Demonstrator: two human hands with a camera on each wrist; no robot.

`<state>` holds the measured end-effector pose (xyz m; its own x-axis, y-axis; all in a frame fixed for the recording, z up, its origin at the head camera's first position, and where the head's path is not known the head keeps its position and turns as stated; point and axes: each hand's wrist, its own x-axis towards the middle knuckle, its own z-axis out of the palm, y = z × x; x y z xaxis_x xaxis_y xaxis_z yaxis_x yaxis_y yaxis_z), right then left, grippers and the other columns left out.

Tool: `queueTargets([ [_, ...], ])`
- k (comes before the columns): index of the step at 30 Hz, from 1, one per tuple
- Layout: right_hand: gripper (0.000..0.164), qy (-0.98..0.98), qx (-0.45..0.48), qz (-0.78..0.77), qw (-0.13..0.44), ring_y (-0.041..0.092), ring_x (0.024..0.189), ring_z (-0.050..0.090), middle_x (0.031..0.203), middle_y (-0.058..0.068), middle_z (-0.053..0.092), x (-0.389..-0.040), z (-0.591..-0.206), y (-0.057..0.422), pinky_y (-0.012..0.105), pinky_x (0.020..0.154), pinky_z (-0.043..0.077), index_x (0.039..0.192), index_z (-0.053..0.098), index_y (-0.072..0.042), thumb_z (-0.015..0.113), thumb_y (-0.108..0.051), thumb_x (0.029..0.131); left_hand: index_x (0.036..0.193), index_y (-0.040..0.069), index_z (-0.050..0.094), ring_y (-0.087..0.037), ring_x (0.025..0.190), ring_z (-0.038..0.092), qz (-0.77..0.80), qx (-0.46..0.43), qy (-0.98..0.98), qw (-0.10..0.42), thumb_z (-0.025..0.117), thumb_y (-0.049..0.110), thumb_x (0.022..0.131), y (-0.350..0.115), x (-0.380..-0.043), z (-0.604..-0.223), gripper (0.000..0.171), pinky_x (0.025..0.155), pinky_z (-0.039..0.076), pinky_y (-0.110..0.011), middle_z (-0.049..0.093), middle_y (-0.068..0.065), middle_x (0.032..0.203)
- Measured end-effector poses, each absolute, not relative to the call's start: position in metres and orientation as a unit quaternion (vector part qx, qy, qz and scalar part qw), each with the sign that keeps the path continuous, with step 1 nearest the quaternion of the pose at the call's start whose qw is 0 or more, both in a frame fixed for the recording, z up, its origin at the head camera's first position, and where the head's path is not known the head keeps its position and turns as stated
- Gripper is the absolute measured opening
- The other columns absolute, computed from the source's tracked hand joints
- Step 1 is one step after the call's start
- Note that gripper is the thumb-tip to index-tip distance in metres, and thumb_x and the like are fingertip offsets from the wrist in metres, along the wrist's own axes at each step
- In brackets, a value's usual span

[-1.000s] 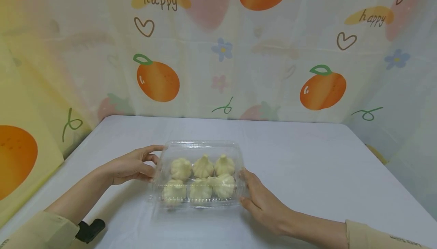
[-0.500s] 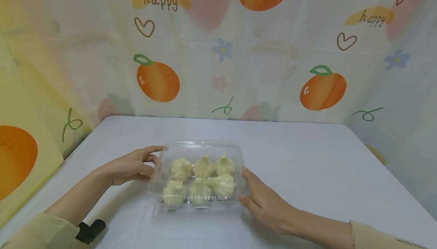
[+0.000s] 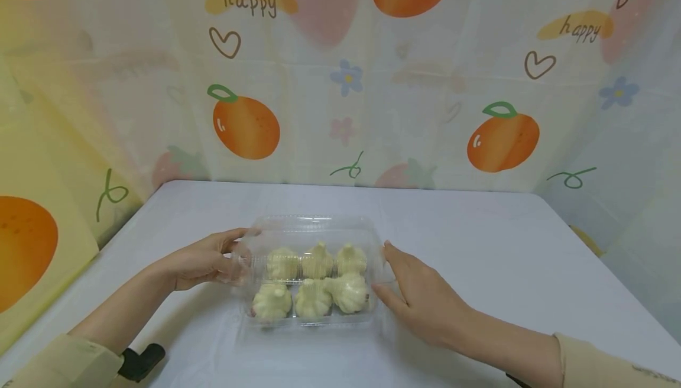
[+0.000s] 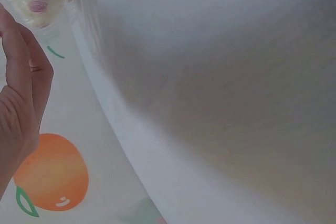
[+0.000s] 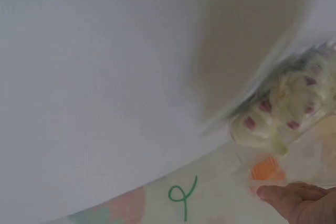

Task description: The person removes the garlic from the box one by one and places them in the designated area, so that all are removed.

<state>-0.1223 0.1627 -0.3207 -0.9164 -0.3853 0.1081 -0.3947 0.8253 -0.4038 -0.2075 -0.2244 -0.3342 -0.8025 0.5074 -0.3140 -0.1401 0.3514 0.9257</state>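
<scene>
**Six cream-coloured, round garlic bulbs (image 3: 314, 299) in a clear, rectangular plastic clamshell box (image 3: 314, 321), a hand at either side**

The box stands on a white, cloth-like tabletop (image 3: 468, 246), near the person's edge and left of centre in the head view. Inside it the bulbs sit in two rows of three; the wrist views show purple patches on their undersides.

The transparent, ribbed plastic lid (image 3: 314, 228) looks partly raised at the front, its ribbed edge crossing the back row.

The left hand (image 3: 204, 262) grasps the lid's left side with bent fingers, some seen through the plastic. The right hand (image 3: 422, 296) grasps the lid's right edge between thumb and fingers.

Beige sleeves (image 3: 80, 355) cover both forearms, and a black fitting (image 3: 140, 361) shows beside the left cuff. Behind the table hangs a pale curtain (image 3: 409, 98) printed with oranges, strawberries, flowers, hearts and the word "happy".
</scene>
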Motion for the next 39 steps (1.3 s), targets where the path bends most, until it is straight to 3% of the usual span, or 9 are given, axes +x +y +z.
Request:
queueTargets([
  [4,0.065,-0.954,0.206,0.204,0.069,0.031,0.136,0.052,0.149,0.012,0.052,-0.130,-0.317,0.164,0.051,0.112,0.046,0.145,0.046,-0.004,0.048,-0.051,0.100,0.159,0.012,0.013,-0.014,0.087,0.061,0.560,0.121,0.766,0.291,0.068,0.007,0.087,-0.224,-0.206,-0.333,0.092,0.080,0.062,-0.030,0.044,-0.016,0.124],
  [10,0.046,-0.945,0.217,0.203,0.139,0.028,0.117,0.066,0.127,0.007,0.069,-0.146,-0.311,0.160,0.047,0.099,0.055,0.126,0.062,-0.007,0.054,-0.044,0.100,0.157,0.002,0.012,-0.010,0.082,0.063,0.568,0.130,0.760,0.290,0.069,0.008,0.088,-0.225,-0.205,-0.333,0.090,0.077,0.062,-0.027,0.054,-0.005,0.105],
  [15,0.024,-0.929,0.227,0.219,0.195,0.021,0.089,0.071,0.106,0.005,0.076,-0.165,-0.306,0.158,0.038,0.079,0.060,0.105,0.066,-0.009,0.062,-0.031,0.098,0.158,0.003,0.011,-0.009,0.079,0.063,0.564,0.140,0.760,0.290,0.067,0.007,0.089,-0.226,-0.205,-0.332,0.089,0.075,0.061,-0.027,0.055,-0.002,0.099],
  [20,0.011,-0.904,0.234,0.267,0.237,0.025,0.088,0.075,0.091,0.006,0.079,-0.187,-0.299,0.157,0.041,0.081,0.062,0.091,0.065,-0.009,0.068,-0.019,0.093,0.157,0.004,0.011,-0.010,0.080,0.063,0.563,0.141,0.761,0.290,0.067,0.008,0.089,-0.225,-0.204,-0.331,0.089,0.076,0.061,-0.027,0.054,-0.004,0.101],
  [28,0.011,-0.881,0.212,0.336,0.257,0.024,0.080,0.076,0.089,0.009,0.077,-0.222,-0.289,0.151,0.040,0.073,0.063,0.093,0.067,-0.006,0.073,-0.014,0.089,0.158,0.004,0.010,-0.010,0.079,0.063,0.563,0.137,0.762,0.288,0.067,0.007,0.089,-0.225,-0.204,-0.330,0.089,0.076,0.061,-0.027,0.054,-0.003,0.101],
  [39,0.021,-0.876,0.137,0.426,0.177,0.028,0.083,0.076,0.096,0.019,0.077,-0.267,-0.293,0.141,0.034,0.073,0.064,0.110,0.064,0.000,0.069,-0.009,0.092,0.157,0.004,0.013,-0.010,0.078,0.062,0.562,0.128,0.767,0.283,0.068,0.006,0.087,-0.224,-0.203,-0.332,0.089,0.075,0.061,-0.026,0.052,-0.004,0.100],
])
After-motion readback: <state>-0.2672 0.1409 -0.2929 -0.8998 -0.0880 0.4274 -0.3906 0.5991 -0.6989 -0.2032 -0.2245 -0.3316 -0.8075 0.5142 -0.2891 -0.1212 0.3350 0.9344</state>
